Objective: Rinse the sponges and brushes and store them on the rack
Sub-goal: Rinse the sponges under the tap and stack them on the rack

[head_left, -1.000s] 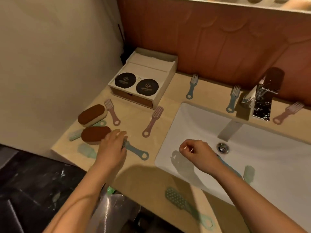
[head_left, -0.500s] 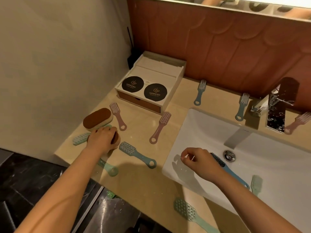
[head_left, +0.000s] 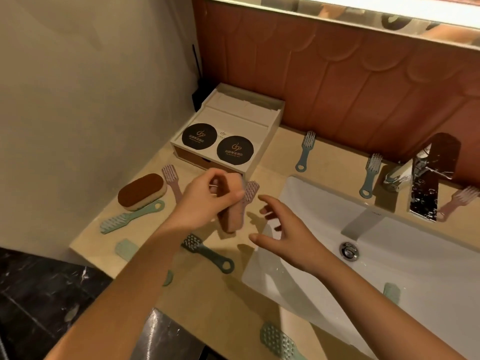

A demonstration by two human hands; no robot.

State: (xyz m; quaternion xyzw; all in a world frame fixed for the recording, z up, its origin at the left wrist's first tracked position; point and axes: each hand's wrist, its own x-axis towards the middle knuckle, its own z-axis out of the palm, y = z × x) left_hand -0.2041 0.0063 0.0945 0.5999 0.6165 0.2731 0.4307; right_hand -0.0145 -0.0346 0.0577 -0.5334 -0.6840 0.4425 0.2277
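Observation:
My left hand point(head_left: 207, 201) grips a brown-topped sponge point(head_left: 230, 216) and holds it on end above the counter, just left of the sink point(head_left: 306, 201). My right hand point(head_left: 283, 235) hovers beside it over the sink's left rim, fingers spread and holding nothing. A second brown-topped sponge point(head_left: 141, 190) lies flat at the counter's left. Brushes lie scattered on the counter: a blue one point(head_left: 207, 252) below my left hand, a green one point(head_left: 130, 216), a pink one point(head_left: 171, 178), and another pink one point(head_left: 250, 190) partly behind the held sponge.
A white box point(head_left: 228, 136) with two black discs stands at the back left. The chrome faucet point(head_left: 426, 178) stands behind the basin, with the drain point(head_left: 349, 250) below. More brushes lie along the back wall point(head_left: 306, 149) point(head_left: 370, 175) point(head_left: 459, 201) and at the front edge point(head_left: 278, 341).
My left hand has lifted the nearer sponge off the counter and carried it right toward the sink. My right hand has opened and moved left toward the sponge.

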